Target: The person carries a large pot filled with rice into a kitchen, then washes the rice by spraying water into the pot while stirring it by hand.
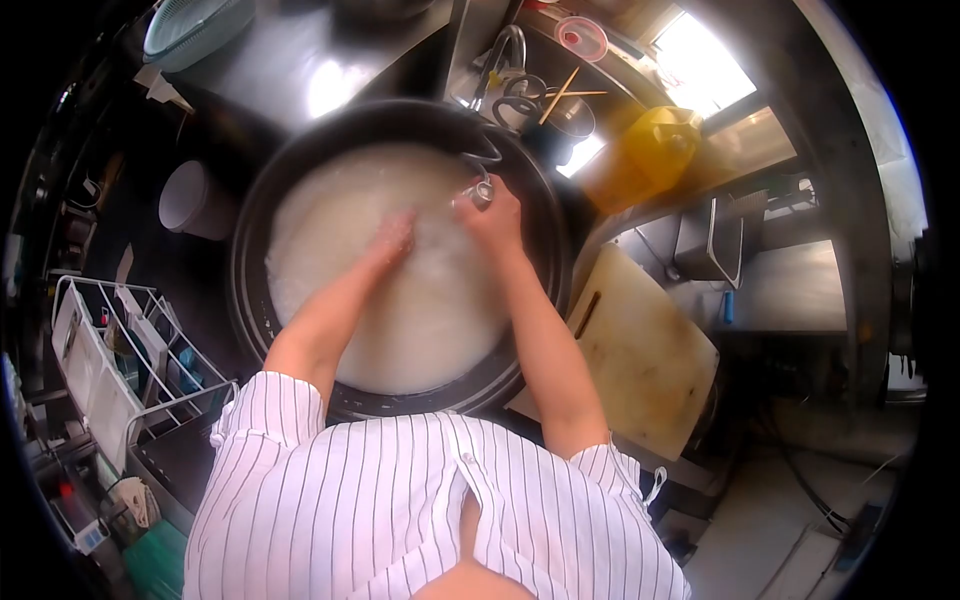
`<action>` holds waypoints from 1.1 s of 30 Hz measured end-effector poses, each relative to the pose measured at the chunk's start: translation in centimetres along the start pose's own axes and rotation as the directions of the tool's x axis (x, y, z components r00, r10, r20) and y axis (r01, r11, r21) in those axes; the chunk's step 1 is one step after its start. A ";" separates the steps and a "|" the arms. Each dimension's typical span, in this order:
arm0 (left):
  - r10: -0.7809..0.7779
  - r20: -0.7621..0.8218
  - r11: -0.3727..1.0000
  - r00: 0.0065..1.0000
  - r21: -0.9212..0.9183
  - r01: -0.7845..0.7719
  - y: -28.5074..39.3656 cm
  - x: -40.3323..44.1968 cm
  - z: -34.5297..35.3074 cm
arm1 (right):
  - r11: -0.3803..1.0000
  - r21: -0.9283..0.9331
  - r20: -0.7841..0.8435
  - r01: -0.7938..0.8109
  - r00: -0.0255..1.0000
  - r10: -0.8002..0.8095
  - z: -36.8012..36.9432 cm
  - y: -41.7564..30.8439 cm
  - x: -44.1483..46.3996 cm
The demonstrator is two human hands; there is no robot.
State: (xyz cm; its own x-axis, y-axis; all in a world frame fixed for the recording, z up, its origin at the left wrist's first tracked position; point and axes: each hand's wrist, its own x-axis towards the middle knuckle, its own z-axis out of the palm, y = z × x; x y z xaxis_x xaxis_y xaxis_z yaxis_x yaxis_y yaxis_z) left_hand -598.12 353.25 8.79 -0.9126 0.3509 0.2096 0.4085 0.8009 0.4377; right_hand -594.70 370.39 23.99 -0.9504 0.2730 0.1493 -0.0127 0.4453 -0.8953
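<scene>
You can read no text, label, brand, number or sign in or around the dark pot [400,122]

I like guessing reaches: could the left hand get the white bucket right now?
Probably yes: the left hand, blurred at the cloudy liquid, shows no visible grip on anything, and I see only the black pot's rim between it and the white bucket.

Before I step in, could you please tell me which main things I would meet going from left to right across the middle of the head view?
White rack, left hand, right hand, pale cutting board.
</scene>
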 end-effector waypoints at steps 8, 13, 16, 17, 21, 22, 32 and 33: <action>-0.235 0.666 0.218 0.708 -0.674 0.706 3.1 -0.2 0.4 | 0.996 0.062 0.145 0.065 0.987 -0.073 0.1 -0.5 -0.5; 0.035 0.767 -0.224 0.640 -0.618 0.753 7.3 0.1 -5.3 | 0.997 0.071 0.188 0.036 0.981 -0.049 -0.3 -1.5 -0.9; 0.065 0.715 -0.241 0.696 -0.666 0.706 7.4 0.8 -7.0 | 1.000 0.010 0.168 0.027 0.985 -0.028 0.0 -1.2 -0.6; -0.100 0.583 0.339 0.806 -0.742 0.579 6.4 1.9 -7.1 | 0.998 0.025 0.112 0.063 0.992 -0.065 0.2 -0.7 -0.4; -0.186 0.132 0.975 0.974 -0.100 0.200 0.1 2.9 -8.8 | 1.000 0.017 0.076 0.010 0.997 -0.012 0.1 -0.4 -0.2; -0.207 0.110 0.974 0.972 0.116 0.194 -1.5 2.5 -9.1 | 1.000 0.019 0.073 0.008 0.997 -0.009 0.1 -0.4 -0.2; -0.182 0.968 0.971 0.173 0.204 -0.121 -6.2 -5.4 -5.7 | 1.000 -0.018 0.098 -0.017 0.995 0.019 0.0 -0.3 -0.1; -0.128 0.987 0.981 0.094 0.140 -0.132 -6.3 -6.3 -4.9 | 0.999 -0.014 0.105 -0.030 0.994 0.031 -0.1 -0.4 -0.1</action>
State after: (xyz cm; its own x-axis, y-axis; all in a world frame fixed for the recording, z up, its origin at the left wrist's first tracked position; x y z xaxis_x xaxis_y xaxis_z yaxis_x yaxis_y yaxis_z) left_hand -594.86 343.61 9.04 -0.1523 0.4091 -0.8997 0.5190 0.8078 0.2795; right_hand -594.62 370.24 24.39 -0.9777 0.1958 0.0762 0.0204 0.4491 -0.8932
